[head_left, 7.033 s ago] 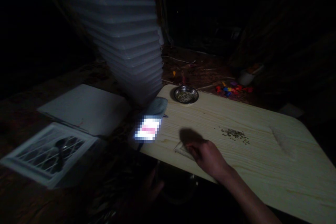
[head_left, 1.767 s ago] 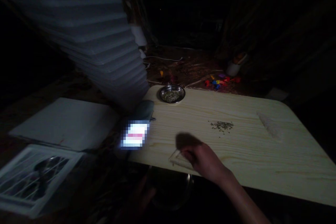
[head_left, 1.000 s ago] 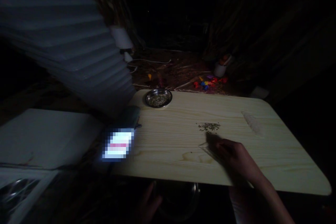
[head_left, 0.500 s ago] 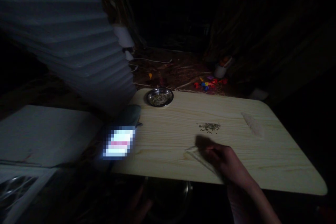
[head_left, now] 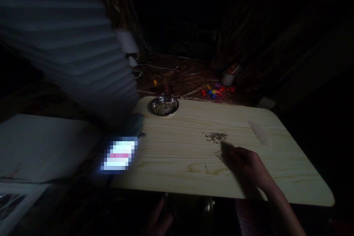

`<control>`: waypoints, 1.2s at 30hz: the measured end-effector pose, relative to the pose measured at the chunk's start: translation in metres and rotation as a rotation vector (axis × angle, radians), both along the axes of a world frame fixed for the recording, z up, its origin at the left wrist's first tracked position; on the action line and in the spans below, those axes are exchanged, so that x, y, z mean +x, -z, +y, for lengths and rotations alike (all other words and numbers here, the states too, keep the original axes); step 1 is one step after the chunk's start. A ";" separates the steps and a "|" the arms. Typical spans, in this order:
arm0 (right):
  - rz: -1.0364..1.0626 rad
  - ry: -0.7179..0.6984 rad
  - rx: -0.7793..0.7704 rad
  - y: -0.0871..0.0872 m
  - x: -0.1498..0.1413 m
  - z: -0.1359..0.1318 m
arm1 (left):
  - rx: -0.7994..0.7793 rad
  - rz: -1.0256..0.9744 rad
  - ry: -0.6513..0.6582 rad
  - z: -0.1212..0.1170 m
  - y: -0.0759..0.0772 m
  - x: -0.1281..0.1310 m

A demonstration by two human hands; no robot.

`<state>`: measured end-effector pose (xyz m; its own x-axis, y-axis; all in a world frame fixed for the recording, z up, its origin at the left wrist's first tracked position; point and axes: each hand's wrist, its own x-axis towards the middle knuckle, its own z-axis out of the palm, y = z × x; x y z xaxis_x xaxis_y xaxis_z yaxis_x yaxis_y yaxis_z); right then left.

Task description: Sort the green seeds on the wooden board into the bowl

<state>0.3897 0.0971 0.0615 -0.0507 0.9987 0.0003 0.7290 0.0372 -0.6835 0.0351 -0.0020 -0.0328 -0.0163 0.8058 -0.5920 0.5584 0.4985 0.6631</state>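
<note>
My right hand (head_left: 250, 164) is low over the table's near right part, fingers pinched together. A thin pale edge (head_left: 218, 153) shows at its fingertips, too dim to name. Just beyond the fingers lies a small heap of dark seeds (head_left: 215, 137), with one stray speck (head_left: 205, 166) nearer the edge. Farther right is a long pile of whitish grains (head_left: 260, 134). Below the front edge, in deep shadow, my left hand (head_left: 160, 218) grips the left side of a round metal bowl (head_left: 208, 206); its contents are too dark to see.
A shiny steel dish (head_left: 165, 106) with mixed grains stands at the wooden table's (head_left: 171, 169) far left corner. A lit phone screen (head_left: 118, 155), blurred out, is by the left edge. Corrugated sheeting (head_left: 72, 40) rises at left. Colourful toy pieces (head_left: 214, 92) lie on the floor behind.
My right hand has moved right and slightly away, with the pale edge at its fingertips. My left hand and the metal bowl have shifted right together. The view has turned a little.
</note>
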 end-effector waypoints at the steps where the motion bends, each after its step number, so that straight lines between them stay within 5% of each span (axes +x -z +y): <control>1: -0.002 0.021 0.010 -0.002 -0.006 0.000 | 0.016 0.007 -0.015 0.001 0.000 -0.002; 10: 0.105 -0.267 -0.064 -0.006 -0.106 -0.025 | 0.097 -0.034 -0.140 -0.007 0.022 -0.039; 12: 0.146 -0.268 -0.080 -0.007 -0.101 -0.027 | 0.117 -0.051 -0.130 -0.010 0.029 -0.044; 20: -0.018 0.180 0.118 0.003 0.000 0.019 | 0.222 0.008 -0.187 -0.014 0.049 -0.035; 27: -0.073 -0.020 0.027 -0.006 -0.004 0.010 | 0.228 -0.074 -0.122 -0.016 0.061 -0.027; 31: -0.037 -0.020 0.014 -0.015 -0.013 -0.001 | 0.168 -0.056 -0.128 -0.012 0.048 -0.024; 36: 0.031 -0.085 0.001 -0.012 -0.042 -0.006 | 0.003 -0.052 -0.068 -0.002 0.005 -0.016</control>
